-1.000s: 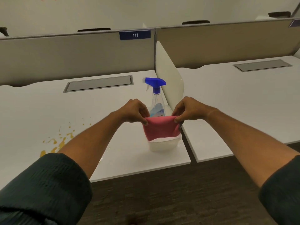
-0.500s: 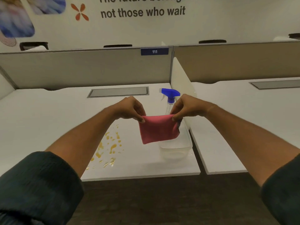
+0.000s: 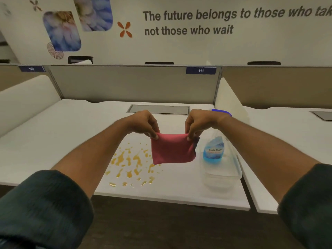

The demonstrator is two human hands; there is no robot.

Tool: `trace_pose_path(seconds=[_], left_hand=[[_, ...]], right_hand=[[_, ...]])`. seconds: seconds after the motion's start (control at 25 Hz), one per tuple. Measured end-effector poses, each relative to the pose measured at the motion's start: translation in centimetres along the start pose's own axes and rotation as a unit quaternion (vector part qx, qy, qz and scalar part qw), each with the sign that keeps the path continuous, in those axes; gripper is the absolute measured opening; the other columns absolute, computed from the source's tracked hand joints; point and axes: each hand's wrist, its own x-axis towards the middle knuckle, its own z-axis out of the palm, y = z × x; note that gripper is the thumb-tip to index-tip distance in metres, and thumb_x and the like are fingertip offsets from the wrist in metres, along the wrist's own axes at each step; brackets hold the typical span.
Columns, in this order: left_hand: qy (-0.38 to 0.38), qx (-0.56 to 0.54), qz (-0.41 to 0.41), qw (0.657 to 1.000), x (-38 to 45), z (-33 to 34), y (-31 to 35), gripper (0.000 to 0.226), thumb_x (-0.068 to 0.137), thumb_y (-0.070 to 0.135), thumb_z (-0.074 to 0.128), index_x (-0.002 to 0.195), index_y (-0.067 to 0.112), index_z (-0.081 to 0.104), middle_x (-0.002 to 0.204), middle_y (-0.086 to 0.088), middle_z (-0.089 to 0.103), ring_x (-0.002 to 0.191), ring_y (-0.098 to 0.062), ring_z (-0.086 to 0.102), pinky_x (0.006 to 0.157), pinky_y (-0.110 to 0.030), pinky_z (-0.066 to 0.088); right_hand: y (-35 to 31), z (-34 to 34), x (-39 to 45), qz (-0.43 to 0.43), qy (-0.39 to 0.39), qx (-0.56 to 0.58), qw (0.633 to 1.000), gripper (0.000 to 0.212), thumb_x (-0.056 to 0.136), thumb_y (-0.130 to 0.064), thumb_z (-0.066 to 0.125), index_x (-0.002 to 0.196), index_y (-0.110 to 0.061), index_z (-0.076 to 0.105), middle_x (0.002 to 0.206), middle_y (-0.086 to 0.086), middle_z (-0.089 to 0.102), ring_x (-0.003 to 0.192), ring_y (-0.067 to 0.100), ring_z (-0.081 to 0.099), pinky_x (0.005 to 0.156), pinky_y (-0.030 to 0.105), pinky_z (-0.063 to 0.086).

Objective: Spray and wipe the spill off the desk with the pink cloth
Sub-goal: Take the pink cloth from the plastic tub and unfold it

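Observation:
A folded pink cloth hangs in the air above the white desk. My left hand pinches its top left corner and my right hand pinches its top right corner. An orange spill lies in scattered drops on the desk, below and left of the cloth. A clear spray bottle with blue liquid and a blue head stands in a clear plastic tub to the right of the cloth; my right wrist hides part of the bottle's head.
A white divider panel separates this desk from the neighbouring desk on the right. A grey cable hatch sits at the back of the desk, below the partition. Dark floor runs along the desk's front edge.
Both hands have carried the cloth left, away from the tub and over toward the spill. The camera view has tilted up and shifted left.

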Motion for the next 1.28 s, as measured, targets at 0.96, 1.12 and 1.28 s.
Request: trace_pose_path(seconds=[0.96, 1.12, 1.28], left_hand=[[-0.018, -0.093, 0.040, 0.995, -2.4, -12.6, -14.3, 0.015, 0.071, 0.004, 0.082, 0.084, 0.002, 0.076, 0.082, -0.015, 0.076, 0.078, -0.023, 0.075, 0.072, -0.028, 0.060], [-0.007, -0.106, 0.022, 0.994, -1.2, -12.7, -12.9, 0.012, 0.071, 0.002, 0.081, 0.082, 0.000, 0.076, 0.082, -0.016, 0.075, 0.077, -0.023, 0.074, 0.067, -0.025, 0.059], [0.038, -0.113, -0.025, 0.993, 0.7, -12.4, -11.6, 0.015, 0.069, -0.003, 0.079, 0.082, -0.007, 0.074, 0.080, -0.019, 0.074, 0.074, -0.025, 0.074, 0.070, -0.030, 0.061]], right_hand=[[-13.1, 6.4, 11.0, 0.041, 0.089, 0.044, 0.994, 0.016, 0.072, -0.007, 0.083, 0.087, -0.011, 0.079, 0.079, 0.005, 0.076, 0.077, 0.020, 0.073, 0.076, 0.031, 0.061], [-12.0, 6.6, 11.9, 0.023, 0.130, 0.053, 0.990, 0.016, 0.074, -0.014, 0.083, 0.090, -0.010, 0.079, 0.082, 0.005, 0.076, 0.080, 0.018, 0.073, 0.076, 0.030, 0.059], [-12.2, 6.2, 12.4, -0.009, 0.170, 0.122, 0.978, 0.019, 0.078, -0.021, 0.082, 0.089, -0.006, 0.078, 0.081, 0.010, 0.076, 0.080, 0.023, 0.074, 0.076, 0.032, 0.062]])
